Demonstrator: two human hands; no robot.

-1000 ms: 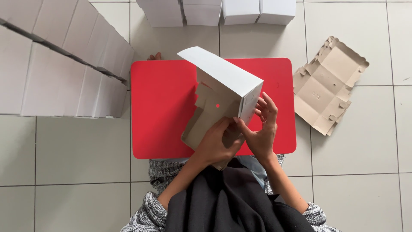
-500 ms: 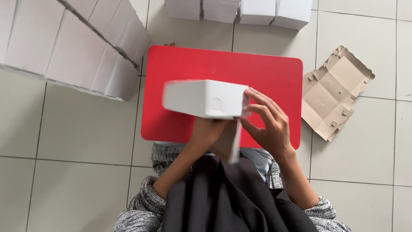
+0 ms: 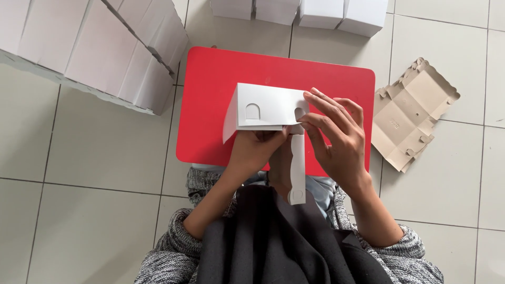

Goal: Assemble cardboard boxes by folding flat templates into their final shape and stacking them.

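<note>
I hold a white cardboard box above a red board that lies on the tiled floor. The box has arched tab slots on its upper face and a long flap hanging down toward my lap. My left hand grips the box from below, fingers tucked under its near edge. My right hand presses its fingertips on the box's right end by a slot.
A flattened brown cardboard blank lies on the tiles to the right of the board. Finished white boxes stand in a row at the top and in a long stack at the upper left.
The box has been turned from tilted on end to lying level with its slotted face up. My right hand shifted to its right end and the view moved closer.
</note>
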